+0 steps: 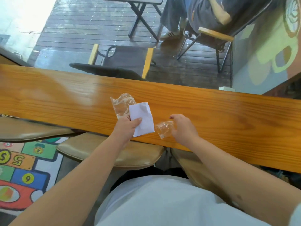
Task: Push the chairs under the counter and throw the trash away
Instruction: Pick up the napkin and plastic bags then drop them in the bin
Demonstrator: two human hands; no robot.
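A long wooden counter (211,115) crosses the view. My left hand (126,128) grips a folded white napkin (144,117) together with a clear plastic wrapper (121,103) that sticks out behind it. My right hand (182,128) closes on a second small clear plastic wrapper (163,128) near the counter's front edge. A tan padded chair seat (114,154) sits partly under the counter in front of me. Another tan seat (29,129) lies to the left, and a third (192,163) shows under my right arm.
A colourful numbered hopscotch mat (21,173) covers the floor at lower left. Beyond a window, a dark deck holds a black folding chair with yellow armrests (123,59), a folding table (140,13) and a seated person's legs (172,26).
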